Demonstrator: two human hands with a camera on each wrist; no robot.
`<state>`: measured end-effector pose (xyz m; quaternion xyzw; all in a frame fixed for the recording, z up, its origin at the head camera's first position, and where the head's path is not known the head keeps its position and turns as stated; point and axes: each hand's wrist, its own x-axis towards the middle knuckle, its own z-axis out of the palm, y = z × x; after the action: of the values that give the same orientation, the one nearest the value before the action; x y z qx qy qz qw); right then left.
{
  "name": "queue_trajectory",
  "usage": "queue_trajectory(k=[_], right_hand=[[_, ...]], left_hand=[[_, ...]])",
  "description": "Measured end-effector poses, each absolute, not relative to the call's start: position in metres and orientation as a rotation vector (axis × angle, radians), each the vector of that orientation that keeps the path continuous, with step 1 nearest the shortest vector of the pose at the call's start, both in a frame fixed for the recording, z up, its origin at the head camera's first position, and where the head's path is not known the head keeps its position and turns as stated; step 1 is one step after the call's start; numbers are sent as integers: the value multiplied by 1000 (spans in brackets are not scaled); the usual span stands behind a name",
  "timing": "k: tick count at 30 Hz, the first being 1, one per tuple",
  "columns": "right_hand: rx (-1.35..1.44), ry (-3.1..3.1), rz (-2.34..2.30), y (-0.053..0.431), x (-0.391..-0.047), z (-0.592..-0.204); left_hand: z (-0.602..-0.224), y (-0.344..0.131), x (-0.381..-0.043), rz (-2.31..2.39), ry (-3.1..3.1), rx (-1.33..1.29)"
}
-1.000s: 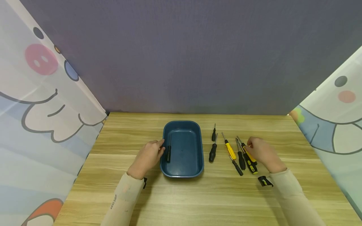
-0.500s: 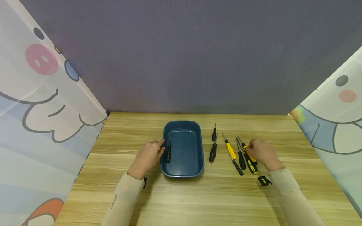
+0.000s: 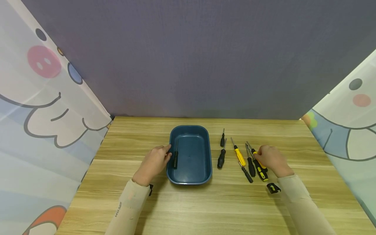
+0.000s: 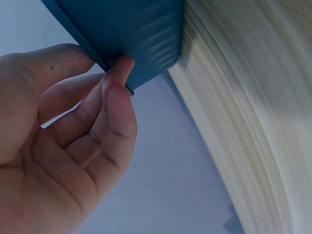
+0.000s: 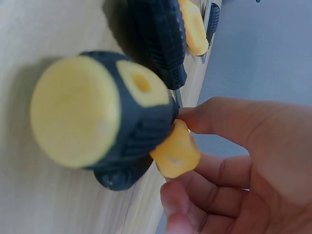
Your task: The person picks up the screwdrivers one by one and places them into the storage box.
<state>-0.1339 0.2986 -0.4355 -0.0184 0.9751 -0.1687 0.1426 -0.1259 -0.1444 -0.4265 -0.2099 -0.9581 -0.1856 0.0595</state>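
My left hand (image 3: 154,161) pinches the left rim of a blue plastic tray (image 3: 191,163), thumb inside the edge and fingers below it. A thin black-handled screwdriver (image 3: 175,160) lies lengthwise in that tray, along its left wall. On the right, my right hand (image 3: 272,159) pinches the yellow handle of a screwdriver (image 5: 176,155) between thumb and fingers. This handle lies against a thick black-and-yellow screwdriver (image 5: 139,105), whose round yellow end faces the right wrist camera. Beside them is a slim black screwdriver (image 3: 251,167).
Between tray and pile lie a small black screwdriver (image 3: 222,140), a larger black one (image 3: 221,159), a yellow-handled one (image 3: 240,156) and a short dark one (image 3: 246,174). The wooden table (image 3: 194,209) ends at a grey partition (image 3: 199,65), with cartoon-printed sheets at both sides.
My right hand has come slightly down and left over the yellow handle, its fingers closing on it. The left hand and tray look unchanged.
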Motion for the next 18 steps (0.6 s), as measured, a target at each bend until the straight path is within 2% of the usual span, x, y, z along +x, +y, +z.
queue_trajectory(k=[18], right_hand=[[-87,2833,-518,277,-137,-415]], left_hand=[[-428,-145,-126,-570,-2892,-635]])
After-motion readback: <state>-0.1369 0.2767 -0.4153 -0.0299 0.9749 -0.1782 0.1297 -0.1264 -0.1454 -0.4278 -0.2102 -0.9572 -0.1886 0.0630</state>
